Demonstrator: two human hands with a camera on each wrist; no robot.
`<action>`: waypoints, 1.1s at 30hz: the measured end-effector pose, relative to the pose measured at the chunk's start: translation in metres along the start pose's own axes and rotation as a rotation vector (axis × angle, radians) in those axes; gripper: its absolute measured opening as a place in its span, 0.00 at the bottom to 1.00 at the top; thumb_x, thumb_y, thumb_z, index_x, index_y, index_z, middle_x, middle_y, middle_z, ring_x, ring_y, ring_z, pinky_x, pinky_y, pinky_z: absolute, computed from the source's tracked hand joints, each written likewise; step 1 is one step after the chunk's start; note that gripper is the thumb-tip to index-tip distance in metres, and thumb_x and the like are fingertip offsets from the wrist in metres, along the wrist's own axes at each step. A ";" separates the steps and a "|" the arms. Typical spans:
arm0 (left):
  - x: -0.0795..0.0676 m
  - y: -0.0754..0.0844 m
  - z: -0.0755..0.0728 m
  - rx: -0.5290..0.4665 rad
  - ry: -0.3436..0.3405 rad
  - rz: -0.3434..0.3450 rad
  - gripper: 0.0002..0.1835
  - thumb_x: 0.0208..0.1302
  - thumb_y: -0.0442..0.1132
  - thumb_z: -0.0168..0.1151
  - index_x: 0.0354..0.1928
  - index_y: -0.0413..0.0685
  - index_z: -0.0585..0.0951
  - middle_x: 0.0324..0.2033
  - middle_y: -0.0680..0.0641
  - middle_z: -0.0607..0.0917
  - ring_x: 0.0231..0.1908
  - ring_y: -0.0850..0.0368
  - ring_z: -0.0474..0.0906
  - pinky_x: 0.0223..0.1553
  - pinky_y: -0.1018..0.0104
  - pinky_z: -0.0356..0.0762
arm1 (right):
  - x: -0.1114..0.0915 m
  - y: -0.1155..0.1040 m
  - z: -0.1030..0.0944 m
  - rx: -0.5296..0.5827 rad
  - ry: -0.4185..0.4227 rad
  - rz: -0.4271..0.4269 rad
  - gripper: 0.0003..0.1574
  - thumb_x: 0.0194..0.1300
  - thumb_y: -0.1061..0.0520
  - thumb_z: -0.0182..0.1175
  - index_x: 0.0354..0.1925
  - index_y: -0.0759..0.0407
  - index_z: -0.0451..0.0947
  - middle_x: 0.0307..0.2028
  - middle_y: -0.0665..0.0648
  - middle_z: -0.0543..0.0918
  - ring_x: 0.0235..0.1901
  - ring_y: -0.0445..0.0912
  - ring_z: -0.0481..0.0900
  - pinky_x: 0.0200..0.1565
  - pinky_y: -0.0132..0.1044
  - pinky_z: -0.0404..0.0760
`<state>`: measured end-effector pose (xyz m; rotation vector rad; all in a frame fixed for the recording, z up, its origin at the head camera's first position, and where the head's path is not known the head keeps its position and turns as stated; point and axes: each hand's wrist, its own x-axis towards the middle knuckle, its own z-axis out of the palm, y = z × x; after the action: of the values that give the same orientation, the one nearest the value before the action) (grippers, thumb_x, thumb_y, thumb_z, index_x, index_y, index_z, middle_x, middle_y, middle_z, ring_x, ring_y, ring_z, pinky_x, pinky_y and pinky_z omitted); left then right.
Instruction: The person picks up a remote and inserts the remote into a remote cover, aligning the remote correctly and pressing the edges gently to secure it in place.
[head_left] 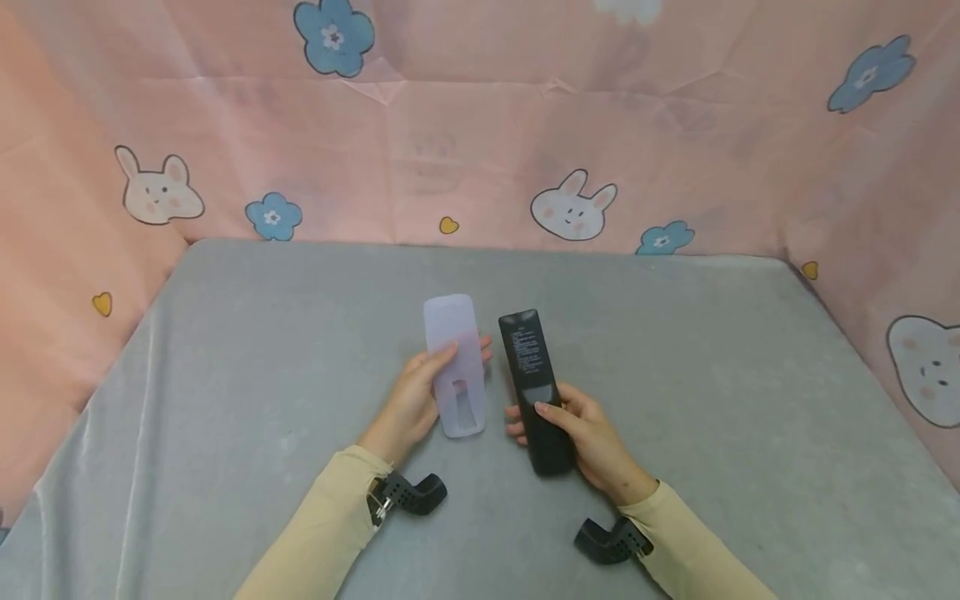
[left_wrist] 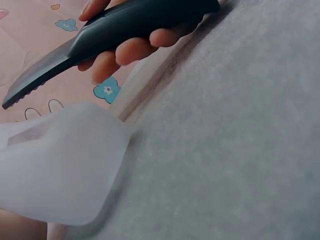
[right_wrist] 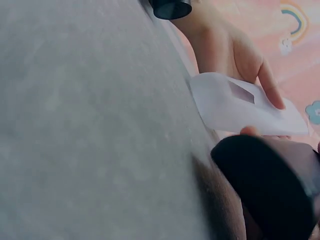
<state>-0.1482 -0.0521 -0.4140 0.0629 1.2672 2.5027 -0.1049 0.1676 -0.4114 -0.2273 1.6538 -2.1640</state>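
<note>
My left hand (head_left: 405, 412) grips a translucent whitish remote control cover (head_left: 452, 318), thumb on its upper face and fingertips showing past its far edge. Near the cover's lower end is a cut-out, also visible in the right wrist view on the cover (right_wrist: 215, 107). A black remote control (head_left: 531, 357) lies in my right hand (head_left: 600, 446), its face with small white print turned up. The right thumb presses on it while fingers wrap underneath. A gap separates cover and remote. From the left wrist, the remote (left_wrist: 145, 22) appears side-on, above the cover (left_wrist: 75, 165).
Both hands are over a table covered in grey cloth (head_left: 300, 333). Pink curtain fabric (head_left: 480, 150) with rabbits and flowers rises at the back and both sides. Each wrist carries a black camera mount, such as the left mount (head_left: 408, 495).
</note>
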 end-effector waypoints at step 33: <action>0.004 0.005 0.001 -0.075 0.118 0.153 0.23 0.72 0.28 0.38 0.67 0.31 0.57 0.63 0.32 0.65 0.63 0.46 0.66 0.64 0.62 0.61 | -0.003 0.000 0.008 -0.106 -0.153 0.152 0.28 0.68 0.63 0.53 0.59 0.80 0.59 0.40 0.70 0.83 0.35 0.53 0.85 0.38 0.44 0.84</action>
<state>-0.1527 -0.0527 -0.4097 -0.0064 1.2554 2.7181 -0.0987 0.1616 -0.4087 -0.2809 1.6444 -1.9024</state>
